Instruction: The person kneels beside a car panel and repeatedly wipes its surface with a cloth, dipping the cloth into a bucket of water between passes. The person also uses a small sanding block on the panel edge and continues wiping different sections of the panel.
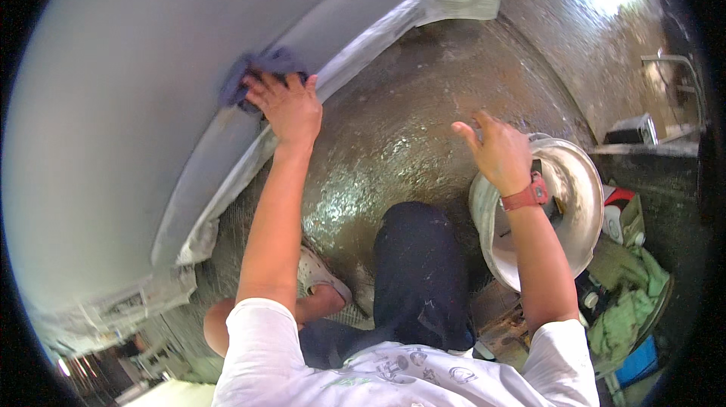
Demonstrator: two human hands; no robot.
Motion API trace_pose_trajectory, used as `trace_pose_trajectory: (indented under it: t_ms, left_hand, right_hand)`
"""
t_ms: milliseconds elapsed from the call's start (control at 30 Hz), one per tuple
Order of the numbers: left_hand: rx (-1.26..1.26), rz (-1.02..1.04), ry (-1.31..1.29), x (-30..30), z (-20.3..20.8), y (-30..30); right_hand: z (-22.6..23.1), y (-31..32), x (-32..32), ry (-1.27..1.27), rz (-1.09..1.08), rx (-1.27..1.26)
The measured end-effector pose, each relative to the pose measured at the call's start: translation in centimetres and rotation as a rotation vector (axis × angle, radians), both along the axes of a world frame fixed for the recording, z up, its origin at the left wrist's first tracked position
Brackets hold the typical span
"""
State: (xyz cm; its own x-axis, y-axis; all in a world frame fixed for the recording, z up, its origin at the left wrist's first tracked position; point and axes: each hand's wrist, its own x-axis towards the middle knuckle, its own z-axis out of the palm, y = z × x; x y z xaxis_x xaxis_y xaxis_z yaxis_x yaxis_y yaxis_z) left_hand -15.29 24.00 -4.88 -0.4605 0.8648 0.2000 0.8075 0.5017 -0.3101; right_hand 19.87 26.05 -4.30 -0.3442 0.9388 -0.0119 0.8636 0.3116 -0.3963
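My left hand [289,108] presses a dark blue-grey cloth [253,74] against a smooth, curved grey panel [144,89]. Its fingers lie over the cloth, which is partly blurred and bunched around them. To the right, my right hand [499,151] hovers over the near rim of a whitish bucket [578,180], thumb held away from the other fingers, with nothing seen in it. A red wristwatch [527,193] is on that wrist. My right forearm hides part of the bucket's inside, where some dark shapes show.
White sheeting [378,29] runs along the panel's lower edge. The concrete floor [408,112] looks wet and shiny. Beside the bucket are a green cloth [631,294], a white and red container [616,214] and a blue item [637,362]. A metal frame [673,59] stands farther right.
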Motion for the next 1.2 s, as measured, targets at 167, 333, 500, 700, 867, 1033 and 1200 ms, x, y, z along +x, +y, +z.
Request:
trace_pose_trajectory:
  t_ms: [167, 333, 500, 700, 867, 1033, 1200]
  left_hand:
    - [0.023, -0.755, 0.302, 2.4, 2.7, 8.5]
    - [-0.066, -1.045, 0.437, 6.7, 4.8, 17.8]
    - [-0.276, -1.183, 0.529, 6.0, 6.1, 20.0]
    - [-0.646, -1.109, 0.552, -3.8, 6.6, 6.8]
    - [-1.049, -0.947, 0.626, -16.0, 7.8, -9.8]
    - [-0.928, -0.952, 0.485, -12.8, 8.0, -6.7]
    - [-0.610, -1.162, 0.420, -3.5, 6.2, 7.5]
  right_hand:
    - [0.3, -0.1, -0.3, 0.109, -0.038, 0.014]
    - [0.1, -0.1, 0.3, 0.092, -0.055, 0.004]
    - [-0.1, -0.4, 0.2, 0.126, -0.050, 0.038]
    - [-0.5, 0.1, 0.4, 0.179, -0.096, 0.045]
    - [-0.2, 0.5, -0.2, 0.199, -0.077, 0.000]
    - [-0.1, 0.1, 0.1, 0.210, -0.105, -0.038]
    - [-0.2, -0.2, 0.2, 0.218, -0.150, 0.033]
